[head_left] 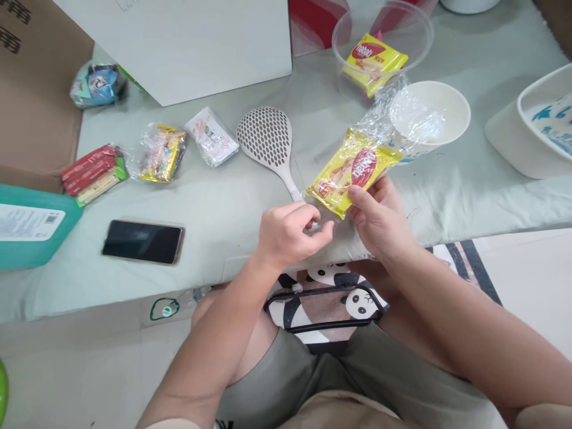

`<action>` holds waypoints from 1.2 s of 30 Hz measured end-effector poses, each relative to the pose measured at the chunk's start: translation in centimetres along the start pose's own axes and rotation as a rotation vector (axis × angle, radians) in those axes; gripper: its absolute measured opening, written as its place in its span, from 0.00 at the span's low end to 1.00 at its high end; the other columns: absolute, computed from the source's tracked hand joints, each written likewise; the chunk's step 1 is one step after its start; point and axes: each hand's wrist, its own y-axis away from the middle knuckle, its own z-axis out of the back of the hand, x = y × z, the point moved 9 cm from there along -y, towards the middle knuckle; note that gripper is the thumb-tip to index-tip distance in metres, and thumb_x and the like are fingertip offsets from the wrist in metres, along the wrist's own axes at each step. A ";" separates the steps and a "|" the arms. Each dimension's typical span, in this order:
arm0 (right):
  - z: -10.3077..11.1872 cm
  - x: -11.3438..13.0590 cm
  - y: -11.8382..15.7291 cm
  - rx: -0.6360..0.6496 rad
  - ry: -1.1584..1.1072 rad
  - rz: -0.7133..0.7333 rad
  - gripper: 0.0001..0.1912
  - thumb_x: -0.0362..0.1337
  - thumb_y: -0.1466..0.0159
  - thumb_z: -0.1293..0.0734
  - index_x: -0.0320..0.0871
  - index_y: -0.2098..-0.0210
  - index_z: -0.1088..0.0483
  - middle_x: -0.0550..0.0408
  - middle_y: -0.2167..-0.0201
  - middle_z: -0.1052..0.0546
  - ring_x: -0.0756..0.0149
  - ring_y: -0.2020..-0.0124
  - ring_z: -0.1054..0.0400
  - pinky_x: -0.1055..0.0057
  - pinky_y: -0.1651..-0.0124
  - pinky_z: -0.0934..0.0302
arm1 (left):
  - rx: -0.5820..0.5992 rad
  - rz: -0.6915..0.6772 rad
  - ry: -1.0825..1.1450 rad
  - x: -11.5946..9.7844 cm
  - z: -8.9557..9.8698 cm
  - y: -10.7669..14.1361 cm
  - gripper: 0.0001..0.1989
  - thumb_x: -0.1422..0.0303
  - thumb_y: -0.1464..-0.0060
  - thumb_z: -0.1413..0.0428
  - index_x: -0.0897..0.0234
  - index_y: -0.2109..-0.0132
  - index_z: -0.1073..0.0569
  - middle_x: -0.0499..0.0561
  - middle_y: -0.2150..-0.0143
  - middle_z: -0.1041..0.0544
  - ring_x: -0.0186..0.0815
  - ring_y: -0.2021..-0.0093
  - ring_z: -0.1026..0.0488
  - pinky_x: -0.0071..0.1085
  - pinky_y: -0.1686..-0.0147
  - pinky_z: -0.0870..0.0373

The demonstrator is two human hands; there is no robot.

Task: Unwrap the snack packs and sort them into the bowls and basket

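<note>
One wide, cloth-covered worktop (pixel 223 238) is the biggest thing here. Next comes the white box (pixel 214 47) at the back. A clear plastic tub (pixel 429 44) is near it, with another yellow packet (pixel 375 59) inside. A slotted skimmer (pixel 268 137) lies with its handle pointing at the left hand (pixel 290 235). A white paper cup (pixel 456 107) is just past the right hand (pixel 382 214).

The yellow nabati packet (pixel 333 176) is in the right hand, on a slant, between the skimmer and the cup. Clear wrap (pixel 384 110) bunches up from its far side, in front of the cup. The packet looks light. It is likely stiff in the middle and soft at the ends. What is inside could crumble, so a hard squeeze is bad. The shiny skin may slip. A flat, gentle pinch near the middle seems best; the loose wrap looks too thin to lift by.

The right fingers hold the packet at its near edge, thumb on top. The left fingers are curled beside its near end, and I cannot tell if they pinch a bit of wrap.
</note>
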 end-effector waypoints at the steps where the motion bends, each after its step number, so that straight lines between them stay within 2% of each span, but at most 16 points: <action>1: 0.0 0.0 0.0 -0.001 -0.006 -0.006 0.26 0.51 0.45 0.21 0.53 0.56 0.36 0.54 0.50 0.24 0.58 0.47 0.26 0.55 0.41 0.30 | 0.029 0.024 -0.021 0.2 -0.3 0.0 0.12 0.62 0.49 0.39 0.62 0.74 0.30 0.44 0.80 0.29 0.29 0.79 0.36 0.29 0.78 0.44; 3: 0.1 -0.1 0.0 -0.006 0.000 -0.015 0.26 0.51 0.45 0.21 0.53 0.57 0.36 0.55 0.51 0.24 0.59 0.47 0.26 0.56 0.41 0.30 | 0.090 0.056 -0.040 0.5 -0.9 0.1 0.13 0.61 0.47 0.39 0.63 0.74 0.28 0.45 0.80 0.28 0.30 0.79 0.35 0.30 0.78 0.45; 6: 0.4 -0.2 -0.1 -0.023 0.010 -0.010 0.25 0.50 0.45 0.21 0.52 0.58 0.36 0.56 0.54 0.24 0.60 0.50 0.25 0.57 0.42 0.30 | 0.121 0.045 -0.001 0.3 -1.1 0.0 0.14 0.68 0.43 0.44 0.62 0.77 0.31 0.45 0.82 0.30 0.29 0.80 0.37 0.29 0.78 0.45; 14: 0.9 -0.3 -0.4 -0.018 0.057 0.024 0.24 0.50 0.43 0.23 0.52 0.57 0.37 0.55 0.54 0.25 0.60 0.51 0.25 0.57 0.45 0.29 | 0.081 0.008 0.189 -0.2 -0.2 -0.5 0.09 0.75 0.52 0.46 0.62 0.78 0.33 0.41 0.83 0.35 0.25 0.82 0.41 0.25 0.80 0.44; 19: 0.5 -0.4 -0.2 -0.012 0.048 -0.001 0.23 0.49 0.44 0.23 0.51 0.57 0.36 0.56 0.53 0.24 0.60 0.50 0.25 0.57 0.43 0.30 | 0.029 0.006 0.322 -0.4 0.6 -0.7 0.10 0.77 0.53 0.44 0.63 0.79 0.34 0.40 0.84 0.38 0.24 0.83 0.44 0.24 0.81 0.46; 23: 0.6 -0.2 -0.1 -0.046 0.044 0.019 0.22 0.47 0.43 0.23 0.52 0.57 0.35 0.56 0.54 0.23 0.60 0.50 0.25 0.56 0.44 0.29 | 0.006 0.041 0.412 -0.4 1.2 -0.8 0.10 0.76 0.53 0.43 0.63 0.78 0.33 0.41 0.84 0.37 0.24 0.83 0.44 0.24 0.82 0.46; 26: 0.6 -0.1 -0.1 -0.070 0.001 -0.001 0.20 0.45 0.44 0.23 0.52 0.58 0.34 0.56 0.54 0.22 0.58 0.49 0.25 0.56 0.46 0.28 | -0.047 0.174 0.456 1.3 1.5 -0.8 0.10 0.74 0.50 0.43 0.62 0.77 0.33 0.42 0.82 0.34 0.25 0.82 0.41 0.25 0.82 0.43; 28: -0.1 -0.3 0.0 -0.013 -0.034 -0.063 0.18 0.45 0.43 0.25 0.52 0.57 0.32 0.55 0.53 0.21 0.56 0.49 0.25 0.55 0.47 0.27 | -0.122 0.327 0.494 3.5 1.5 -0.5 0.08 0.71 0.48 0.40 0.61 0.73 0.30 0.43 0.78 0.31 0.26 0.78 0.36 0.25 0.78 0.37; 30: -1.0 -0.4 0.2 0.069 -0.057 -0.117 0.17 0.46 0.42 0.27 0.51 0.55 0.30 0.54 0.53 0.20 0.55 0.50 0.24 0.55 0.49 0.26 | -0.154 0.480 0.612 5.9 0.8 -0.1 0.06 0.65 0.48 0.38 0.61 0.65 0.27 0.47 0.70 0.25 0.29 0.70 0.29 0.26 0.71 0.29; 31: -1.4 -0.4 0.4 0.104 -0.061 -0.135 0.18 0.46 0.41 0.27 0.51 0.54 0.30 0.53 0.53 0.20 0.55 0.52 0.23 0.55 0.51 0.26 | -0.117 0.545 0.718 6.6 -0.1 0.1 0.11 0.62 0.48 0.36 0.60 0.60 0.26 0.49 0.63 0.22 0.31 0.64 0.25 0.27 0.67 0.26; 33: -1.8 -0.5 0.7 0.151 -0.059 -0.152 0.21 0.47 0.40 0.27 0.52 0.50 0.33 0.54 0.57 0.20 0.57 0.58 0.23 0.56 0.56 0.26 | 0.028 0.642 0.962 7.0 -2.4 0.4 0.19 0.55 0.48 0.35 0.60 0.53 0.26 0.53 0.53 0.21 0.36 0.56 0.22 0.30 0.61 0.23; 36: -2.0 -0.6 1.0 0.194 0.005 -0.128 0.20 0.48 0.37 0.28 0.53 0.51 0.39 0.59 0.67 0.23 0.64 0.69 0.27 0.63 0.65 0.29 | 0.239 0.731 1.214 5.7 -4.7 1.0 0.24 0.50 0.47 0.35 0.60 0.50 0.26 0.54 0.51 0.19 0.41 0.52 0.20 0.35 0.54 0.21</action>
